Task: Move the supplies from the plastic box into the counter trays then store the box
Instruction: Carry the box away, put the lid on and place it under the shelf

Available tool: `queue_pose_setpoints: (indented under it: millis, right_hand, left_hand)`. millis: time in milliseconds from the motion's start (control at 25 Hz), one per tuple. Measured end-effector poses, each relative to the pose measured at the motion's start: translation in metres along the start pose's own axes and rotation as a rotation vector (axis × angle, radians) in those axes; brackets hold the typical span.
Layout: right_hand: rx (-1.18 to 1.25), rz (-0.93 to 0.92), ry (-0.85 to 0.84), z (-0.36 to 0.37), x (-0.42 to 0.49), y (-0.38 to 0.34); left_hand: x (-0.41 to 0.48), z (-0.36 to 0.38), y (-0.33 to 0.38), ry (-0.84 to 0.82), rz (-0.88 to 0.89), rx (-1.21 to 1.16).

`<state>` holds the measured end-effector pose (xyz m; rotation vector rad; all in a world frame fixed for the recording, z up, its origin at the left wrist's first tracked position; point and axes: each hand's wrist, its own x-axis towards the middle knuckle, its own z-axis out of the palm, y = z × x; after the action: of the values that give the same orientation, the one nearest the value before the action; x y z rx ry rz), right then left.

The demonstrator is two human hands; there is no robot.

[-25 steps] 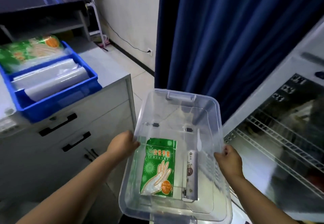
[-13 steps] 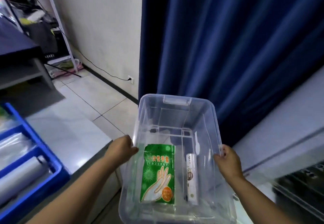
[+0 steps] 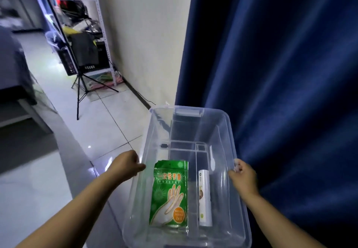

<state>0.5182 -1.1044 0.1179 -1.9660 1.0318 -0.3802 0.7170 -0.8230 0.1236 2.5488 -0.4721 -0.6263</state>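
I hold a clear plastic box (image 3: 226,131) in front of me by its two long sides. My left hand (image 3: 126,165) grips the left rim and my right hand (image 3: 243,176) grips the right rim. Inside, on the box's floor, lies a green pack of disposable gloves (image 3: 170,193) with a hand drawn on it. A slim white roll (image 3: 205,197) lies to the right of the pack. The counter trays are out of view.
A dark blue curtain (image 3: 280,63) hangs close on the right, just behind the box. A pale wall (image 3: 147,34) stands ahead. The grey counter edge (image 3: 64,145) runs along the left. A black tripod (image 3: 81,77) and a cluttered metal shelf (image 3: 83,34) stand further back on the tiled floor.
My view has swung away from the counter: the blue trays and the wire-rack cabinet have left the frame. The box stays in both hands with the same two items inside.
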Motion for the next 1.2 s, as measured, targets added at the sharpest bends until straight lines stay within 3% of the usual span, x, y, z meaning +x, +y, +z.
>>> queue_pose_setpoints:
  millis: [240,480,840,1200]
  right_hand:
    - [-0.029,-0.069,-0.162,0.068,0.148,-0.06]
    - [-0.049,-0.171,-0.332,0.172,0.255,-0.136]
    - [-0.093,-0.235,-0.453,0.331,0.387,-0.284]
    - [-0.186,-0.372,-0.616,0.498,0.496,-0.399]
  left_hand:
    - [0.084,-0.033,-0.004,0.153,-0.218,-0.184]
    - [0.171,-0.076,-0.046,0.275,-0.394,-0.211]
    - [0.341,-0.196,-0.124,0.346,-0.497,-0.408]
    - [0.455,-0.298,-0.195,0.465,-0.624,-0.449]
